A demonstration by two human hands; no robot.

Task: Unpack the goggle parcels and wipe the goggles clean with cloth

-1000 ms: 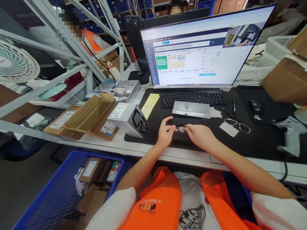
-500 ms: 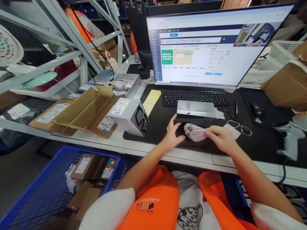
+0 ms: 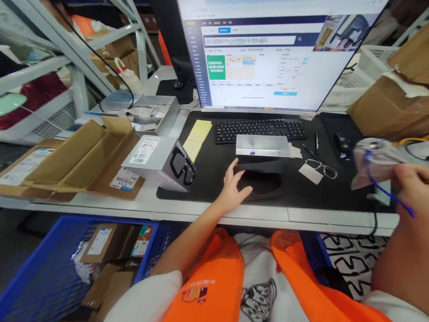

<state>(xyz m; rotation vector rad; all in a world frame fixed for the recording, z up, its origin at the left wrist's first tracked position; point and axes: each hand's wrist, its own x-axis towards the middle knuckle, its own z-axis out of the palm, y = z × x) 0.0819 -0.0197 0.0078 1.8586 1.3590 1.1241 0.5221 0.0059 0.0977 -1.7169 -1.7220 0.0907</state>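
Black case (image 3: pixel 263 167) on the table (image 3: pixel 268 213) stands opened; a pale bag (image 3: pixel 365 167) with a blue cord (image 3: pixel 390 192) is judged out, though whether contents remain cannot be told. Right hand (image 3: pixel 414 188) holds the bag well apart from the case, fingers (image 3: pixel 407 174) closed. Left hand (image 3: pixel 231 190) rests at the case's end, loosely spread, no firm grip evident.

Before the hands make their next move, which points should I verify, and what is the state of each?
1. Left hand at the left end of the black case: ok.
2. Right hand gripping the plastic bag: ok.
3. Glasses apart from both hands: ok.
4. Scanner fully visible: not ok, the bag partly covers it.
5. Bag's contents identified: cannot tell, blurred.
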